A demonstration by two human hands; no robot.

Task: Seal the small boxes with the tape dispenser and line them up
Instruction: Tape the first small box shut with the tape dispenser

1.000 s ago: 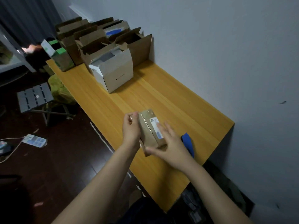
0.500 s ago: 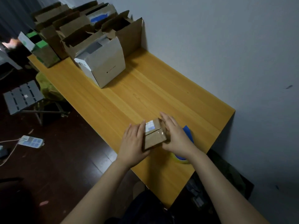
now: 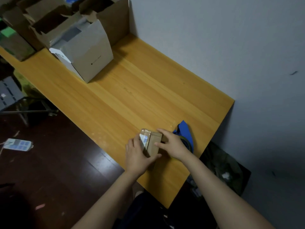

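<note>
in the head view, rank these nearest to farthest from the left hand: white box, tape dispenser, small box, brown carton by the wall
1. small box, gripped by the left hand
2. blue tape dispenser, just right of it
3. white box, up the table
4. brown carton, behind it at the wall

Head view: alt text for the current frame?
The left hand and right hand grip a small brown cardboard box with a white-and-blue label on a yellow wooden table. A blue tape dispenser lies behind the right hand; open cardboard boxes stand at the far end.
</note>
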